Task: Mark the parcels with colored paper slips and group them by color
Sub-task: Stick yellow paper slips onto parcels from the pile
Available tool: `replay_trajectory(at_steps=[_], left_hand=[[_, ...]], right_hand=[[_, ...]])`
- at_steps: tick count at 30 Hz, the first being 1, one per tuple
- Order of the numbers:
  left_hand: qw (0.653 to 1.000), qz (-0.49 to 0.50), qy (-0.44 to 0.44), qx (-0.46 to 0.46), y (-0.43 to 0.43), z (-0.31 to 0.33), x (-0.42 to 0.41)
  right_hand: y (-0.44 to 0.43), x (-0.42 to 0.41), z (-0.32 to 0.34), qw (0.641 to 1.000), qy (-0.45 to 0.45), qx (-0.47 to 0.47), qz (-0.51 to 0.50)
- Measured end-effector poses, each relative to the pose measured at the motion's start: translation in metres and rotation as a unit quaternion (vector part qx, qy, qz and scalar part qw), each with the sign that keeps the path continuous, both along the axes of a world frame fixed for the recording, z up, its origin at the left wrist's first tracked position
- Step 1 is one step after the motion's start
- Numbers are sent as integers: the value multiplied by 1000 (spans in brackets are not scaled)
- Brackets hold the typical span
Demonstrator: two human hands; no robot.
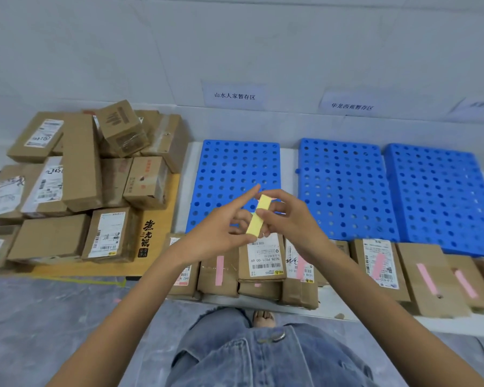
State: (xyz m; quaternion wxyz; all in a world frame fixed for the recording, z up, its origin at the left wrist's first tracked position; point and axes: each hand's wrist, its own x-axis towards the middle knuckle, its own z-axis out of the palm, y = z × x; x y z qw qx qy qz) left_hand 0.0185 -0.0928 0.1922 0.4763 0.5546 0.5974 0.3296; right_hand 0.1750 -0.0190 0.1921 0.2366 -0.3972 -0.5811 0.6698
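Yellow slip (259, 215) was held in the air at mid-frame, tilted, over the near edge of the leftmost blue pallet (239, 174). Its upper half was pinched by the right hand (288, 219), thumb on the front, fingers behind. Its lower end was gripped by the left hand (221, 230) between the thumb and curled fingers, with the index finger stuck out straight past the slip's top.

Just under the hands a labelled parcel (263, 259) was seen, white shipping label up, stacked on another box. It sat in a row of parcels (425, 277) laid along the near side of the pallets. Pink slips (220, 270) were stuck on several of them, one per box, some straight and some slanted.

Two more blue perforated pallets (344, 188) were laid to the right, side by side against the wall. Paper signs (234, 95) with printed characters were fixed to the wall above them.

At left a loose pile of brown boxes (78, 177) was heaped on a flat cardboard sheet (157, 236) printed with black characters. The floor (39, 317) was covered in grey sheeting. Jeans (263, 356) and bare toes were seen at the bottom edge.
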Motion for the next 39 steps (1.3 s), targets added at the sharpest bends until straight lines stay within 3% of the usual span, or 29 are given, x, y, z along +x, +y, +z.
replay_trajectory(at_steps=[3,8,12,19,20,22,24,26,29,39], left_hand=[[991,110,-68,20,-8,22,10],[930,291,-218,61,-20,41,26],[924,275,-266,11,-26,46,37],[924,297,-241,7,-29,49,46],[924,299,-240,8,-30,48,47],[921,308,-236,12,-30,47,49],[921,316,-227,17,-29,46,50],[923,315,-222,20,-27,46,50],[924,312,-219,30,-24,47,51],[945,297,-96,98,-22,44,49]], right_hand=[[2,15,19,999,41,-25,-14],[-6,32,36,996,74,-42,-35],[-14,35,43,989,109,-80,-67],[-22,35,45,992,91,-53,-65],[-23,34,45,995,70,-18,-68],[-24,35,41,980,-32,182,-75],[-28,33,37,913,-112,386,-70],[-30,29,34,871,-127,470,-70],[-30,21,33,848,-129,506,-88],[-24,13,39,879,-127,456,-46]])
